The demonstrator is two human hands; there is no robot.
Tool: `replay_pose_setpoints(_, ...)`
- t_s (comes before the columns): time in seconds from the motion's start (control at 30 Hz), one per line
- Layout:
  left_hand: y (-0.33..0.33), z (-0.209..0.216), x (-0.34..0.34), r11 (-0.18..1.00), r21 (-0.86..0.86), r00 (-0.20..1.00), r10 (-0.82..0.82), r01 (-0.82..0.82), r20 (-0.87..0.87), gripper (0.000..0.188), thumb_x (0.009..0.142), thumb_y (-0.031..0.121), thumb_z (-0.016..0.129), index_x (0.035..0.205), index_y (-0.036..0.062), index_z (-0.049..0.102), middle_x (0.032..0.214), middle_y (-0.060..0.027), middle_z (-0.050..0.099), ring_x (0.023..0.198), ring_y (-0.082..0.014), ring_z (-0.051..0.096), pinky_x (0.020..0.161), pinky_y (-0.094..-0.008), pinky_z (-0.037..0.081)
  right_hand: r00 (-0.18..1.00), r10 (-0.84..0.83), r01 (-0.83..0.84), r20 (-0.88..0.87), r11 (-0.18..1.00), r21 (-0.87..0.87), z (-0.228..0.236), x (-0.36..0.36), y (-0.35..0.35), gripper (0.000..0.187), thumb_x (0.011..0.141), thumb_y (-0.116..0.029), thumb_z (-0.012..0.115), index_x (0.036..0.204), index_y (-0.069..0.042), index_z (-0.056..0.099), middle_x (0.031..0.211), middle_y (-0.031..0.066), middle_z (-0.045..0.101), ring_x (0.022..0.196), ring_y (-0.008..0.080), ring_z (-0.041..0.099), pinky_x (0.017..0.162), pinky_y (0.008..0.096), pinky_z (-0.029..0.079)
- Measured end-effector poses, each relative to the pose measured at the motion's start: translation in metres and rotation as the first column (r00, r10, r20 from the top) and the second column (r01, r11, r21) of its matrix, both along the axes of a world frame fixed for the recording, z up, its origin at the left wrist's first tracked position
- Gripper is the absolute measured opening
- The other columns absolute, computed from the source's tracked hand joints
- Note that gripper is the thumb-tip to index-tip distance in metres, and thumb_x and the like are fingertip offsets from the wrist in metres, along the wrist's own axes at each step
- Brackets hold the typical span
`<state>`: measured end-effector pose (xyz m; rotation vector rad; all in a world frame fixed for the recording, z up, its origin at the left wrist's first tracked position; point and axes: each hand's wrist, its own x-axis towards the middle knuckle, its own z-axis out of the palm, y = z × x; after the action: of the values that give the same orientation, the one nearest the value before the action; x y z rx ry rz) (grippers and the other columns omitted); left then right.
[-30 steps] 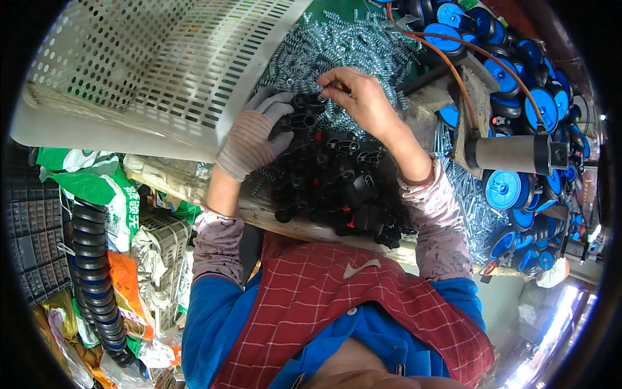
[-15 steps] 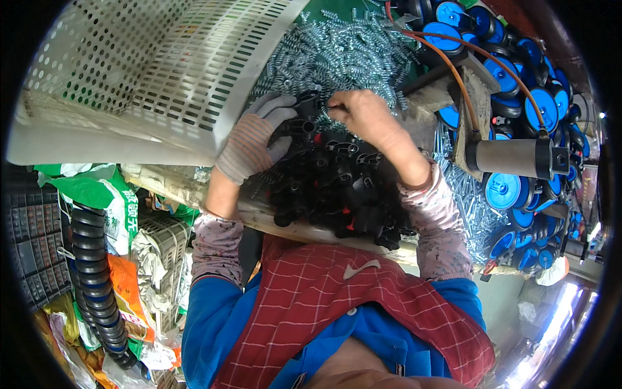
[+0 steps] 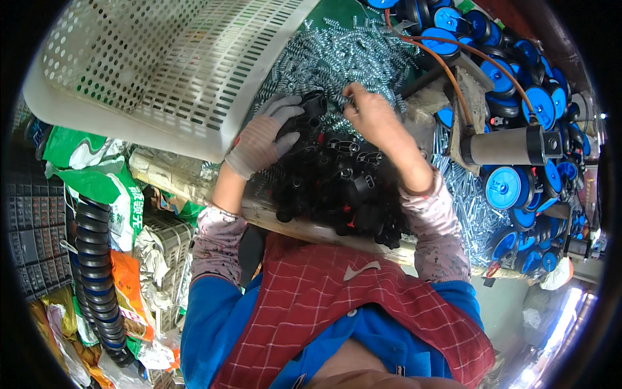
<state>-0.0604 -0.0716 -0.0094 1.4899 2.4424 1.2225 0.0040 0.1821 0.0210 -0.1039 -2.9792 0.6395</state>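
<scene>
My left hand (image 3: 260, 139), in a grey striped work glove, is closed around a black plastic part (image 3: 313, 104) with a round, hollow end. My bare right hand (image 3: 374, 118) is just to the right of it, at the near edge of a heap of metal coil springs (image 3: 337, 61). Its thumb and fingers are curled together in a pinch; whatever is between them is too small or hidden to make out. Below both hands lies a pile of black plastic parts (image 3: 337, 185), a few showing red bits.
A white perforated crate (image 3: 214, 84) stands at the left. At the right are long metal pins (image 3: 457, 194), a grey cylinder (image 3: 505, 148) with an orange hose (image 3: 453, 55), and many blue-hubbed black wheels (image 3: 504, 188). Bags and stacked black rings (image 3: 96, 272) sit lower left.
My right hand has moved a little to the right, away from the black part in my left hand. The left hand keeps its hold, and the whole view has shifted slightly.
</scene>
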Motion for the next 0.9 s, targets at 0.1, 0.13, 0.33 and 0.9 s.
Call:
replay_pose_setpoints(0.1, 0.006, -0.006, -0.003, 1.0, 0.009, 0.999, -0.013, 0.012, 0.044, 0.044, 0.088, 0.019, 0.069, 0.128, 0.005, 0.058, 0.142, -0.0165, 0.051, 0.134, -0.0375, 0.046, 0.112, -0.0448, 0.037, 0.989, 0.135, -0.081, 0.058, 0.833, -0.547, 0.024, 0.016, 0.004, 0.02, 0.093, -0.013, 0.061, 0.109, -0.001, 0.064, 0.08, 0.0122, 0.069, 0.07, 0.0223, 0.066, 0.065, 0.033, 0.054)
replay_pose_setpoints(0.13, 0.007, -0.006, -0.002, 1.0, 0.009, 0.999, -0.008, 0.007, 0.037, 0.044, 0.088, 0.019, 0.069, 0.128, 0.0046, 0.058, 0.142, -0.0167, 0.051, 0.133, -0.0374, 0.046, 0.111, -0.0447, 0.038, 0.977, 0.192, -0.072, 0.089, 0.699, -0.712, 0.028, 0.02, 0.004, 0.021, 0.095, -0.014, 0.061, 0.111, -0.001, 0.065, 0.077, 0.0086, 0.068, 0.063, 0.0163, 0.063, 0.062, 0.0279, 0.052)
replay_pose_setpoints(0.33, 0.007, -0.007, -0.002, 0.999, 0.048, 0.999, -0.023, 0.024, -0.033, 0.043, 0.09, 0.021, 0.068, 0.128, 0.0036, 0.058, 0.14, -0.0183, 0.052, 0.128, -0.0384, 0.05, 0.108, -0.0445, 0.042, 0.973, 0.229, -0.227, -0.019, 0.947, -0.229, 0.034, 0.014, -0.02, 0.018, 0.095, -0.018, 0.065, 0.099, -0.001, 0.066, 0.077, 0.0079, 0.068, 0.066, 0.0197, 0.066, 0.062, 0.0315, 0.054)
replay_pose_setpoints(0.9, 0.007, -0.009, -0.002, 1.0, 0.002, 0.999, -0.004, 0.004, -0.043, 0.049, 0.091, 0.027, 0.067, 0.131, 0.0019, 0.056, 0.139, -0.0203, 0.053, 0.129, -0.0405, 0.049, 0.109, -0.0467, 0.04, 0.855, 0.398, -0.51, -0.333, 0.763, -0.398, -0.009, -0.005, -0.029, 0.017, 0.087, -0.011, 0.073, 0.103, -0.007, 0.074, 0.101, 0.0062, 0.072, 0.1, 0.0236, 0.062, 0.098, 0.0353, 0.042)
